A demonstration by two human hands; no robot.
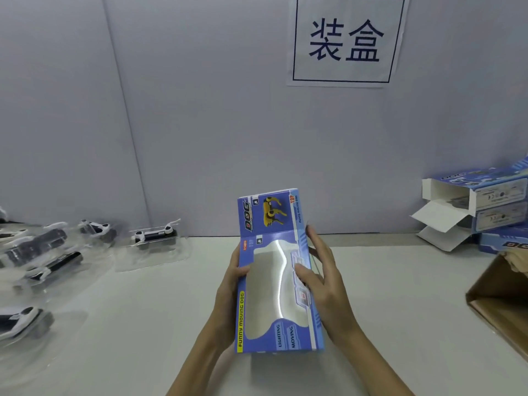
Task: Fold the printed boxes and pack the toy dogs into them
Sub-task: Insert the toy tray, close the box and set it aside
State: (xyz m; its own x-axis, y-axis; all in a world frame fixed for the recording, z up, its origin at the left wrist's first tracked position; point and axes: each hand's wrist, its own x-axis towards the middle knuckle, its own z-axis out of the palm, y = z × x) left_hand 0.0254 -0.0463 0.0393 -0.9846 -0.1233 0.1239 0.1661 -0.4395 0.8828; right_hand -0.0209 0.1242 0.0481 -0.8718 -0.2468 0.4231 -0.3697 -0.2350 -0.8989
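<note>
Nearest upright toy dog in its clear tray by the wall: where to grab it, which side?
Probably grip the toy dog across its dark body, fingers coming from above. It stands raised on its clear tray, so the long flanks look exposed; the thin white limbs at each end and the flat tray flange offer poorer hold.

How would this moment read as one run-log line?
step: folding | blue printed box held by left hand and right hand | toy dogs unpacked, table left
</note>
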